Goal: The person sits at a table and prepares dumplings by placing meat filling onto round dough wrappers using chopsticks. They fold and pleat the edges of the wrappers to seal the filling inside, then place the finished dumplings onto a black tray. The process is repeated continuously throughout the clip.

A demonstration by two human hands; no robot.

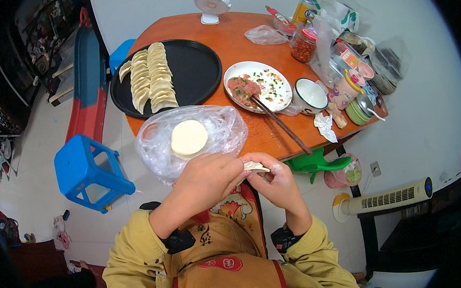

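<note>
Between my left hand [212, 176] and my right hand [273, 180], a folded dumpling [256, 167] is pinched along its edge, above my lap at the table's front. My fingers hide part of it. Just beyond my left hand, a stack of round dough wrappers [189, 138] rests on a clear plastic bag [227, 132]. Rows of shaped dumplings [155, 78] lie on the left part of a round black tray [197, 70]. To its right, a white plate [285, 94] holds minced meat filling [244, 87] with green bits. Wooden chopsticks [281, 125] lean from the filling over the table edge.
An enamel bowl [312, 94], a crumpled tissue [325, 127], a jar of red chili [304, 45] and a pink bottle [344, 89] crowd the table's right. A small white fan [212, 4] stands behind. Blue stool [90, 171] at left; tower fan [389, 197] at right.
</note>
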